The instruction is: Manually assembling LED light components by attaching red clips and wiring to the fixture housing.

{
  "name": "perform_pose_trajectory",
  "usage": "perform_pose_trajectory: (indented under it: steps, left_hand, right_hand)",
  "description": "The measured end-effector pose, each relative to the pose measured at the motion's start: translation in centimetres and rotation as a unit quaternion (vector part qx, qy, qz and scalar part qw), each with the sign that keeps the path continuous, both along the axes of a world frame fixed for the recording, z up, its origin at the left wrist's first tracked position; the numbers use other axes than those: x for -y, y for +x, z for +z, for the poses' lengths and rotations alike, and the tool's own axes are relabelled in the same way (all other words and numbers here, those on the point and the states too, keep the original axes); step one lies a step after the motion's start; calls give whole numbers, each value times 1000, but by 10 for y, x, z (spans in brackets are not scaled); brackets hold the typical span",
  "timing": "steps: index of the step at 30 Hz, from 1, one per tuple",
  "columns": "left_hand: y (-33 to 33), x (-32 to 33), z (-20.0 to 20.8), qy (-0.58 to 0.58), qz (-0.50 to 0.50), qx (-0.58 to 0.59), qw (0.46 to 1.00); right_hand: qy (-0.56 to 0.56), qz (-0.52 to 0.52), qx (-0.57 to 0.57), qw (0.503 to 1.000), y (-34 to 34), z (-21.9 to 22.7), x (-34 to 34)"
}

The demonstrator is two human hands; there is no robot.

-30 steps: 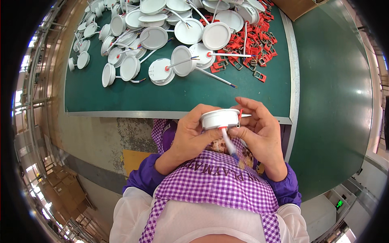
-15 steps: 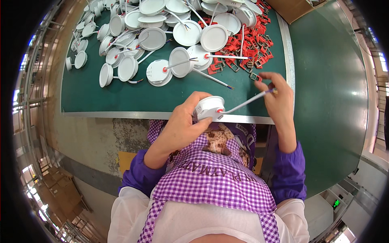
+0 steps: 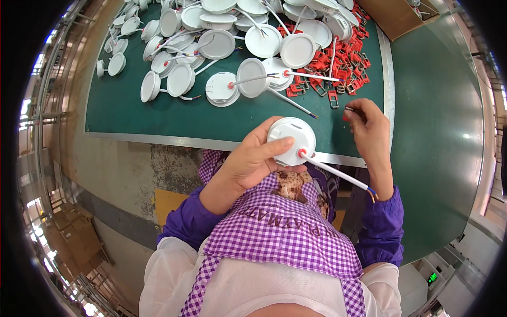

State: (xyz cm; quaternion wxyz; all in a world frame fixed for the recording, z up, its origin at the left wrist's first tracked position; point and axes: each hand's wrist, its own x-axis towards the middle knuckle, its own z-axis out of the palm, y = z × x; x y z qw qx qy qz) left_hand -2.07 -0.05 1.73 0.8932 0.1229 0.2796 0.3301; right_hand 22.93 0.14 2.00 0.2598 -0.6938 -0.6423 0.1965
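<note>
My left hand (image 3: 245, 158) is closed around a round white downlight (image 3: 297, 130), its thumb on the back housing. A white cable (image 3: 338, 171) with bare coloured wire ends leaves the light at a red grommet and points toward the lower right. To the right, over the green table, my right hand (image 3: 374, 129) pinches a small red clip (image 3: 346, 117) with a metal part, mostly hidden by the fingers. Just beyond that hand lies a heap of similar red clips (image 3: 343, 61) with metal loops.
Many more white downlights (image 3: 264, 41) with cables are piled across the far and left parts of the green table (image 3: 174, 124). A metal strip edges the table. At the far right stands a cardboard box (image 3: 398, 20), beside another green surface (image 3: 438, 142).
The downlight in my left hand has turned so its back faces up and its cable swings down. My right hand has left the cable end and now holds a red clip.
</note>
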Motion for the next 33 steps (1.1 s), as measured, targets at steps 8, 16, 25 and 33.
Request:
perform_pose_trajectory:
  steps: [8, 16, 25, 33]
  left_hand:
    - [16, -2, -6, 258, -56, -241, 934]
    - [21, 4, -7, 360, 2, -306, 881]
    - [23, 8, 0, 403, -19, -381, 832]
    - [23, 9, -2, 399, -4, -354, 846]
  right_hand:
    - [10, -5, -285, 959, -36, 18, 25]
    - [42, 46, -171, 983, -53, 22, 46]
    - [61, 17, -166, 984, -56, 14, 53]
    - [58, -1, -173, 983, -61, 11, 58]
